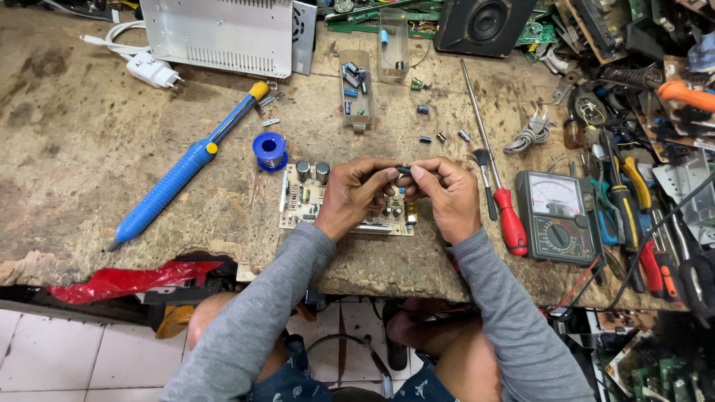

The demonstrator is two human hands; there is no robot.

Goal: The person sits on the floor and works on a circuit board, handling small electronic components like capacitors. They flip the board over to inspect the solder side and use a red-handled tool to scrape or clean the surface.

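A small dark capacitor (pixel 403 170) is pinched between the fingertips of the left hand (pixel 351 193) and the right hand (pixel 447 195), raised just above the circuit board (pixel 302 201), which lies flat on the workbench (pixel 74 149) under both hands. Both grips are narrow, closed on the part. A red screwdriver (pixel 511 223) and a meter (pixel 555 216) lie near the right hand; a solder spool (pixel 269 150) and blue desoldering pump (pixel 179 171) sit to the left.
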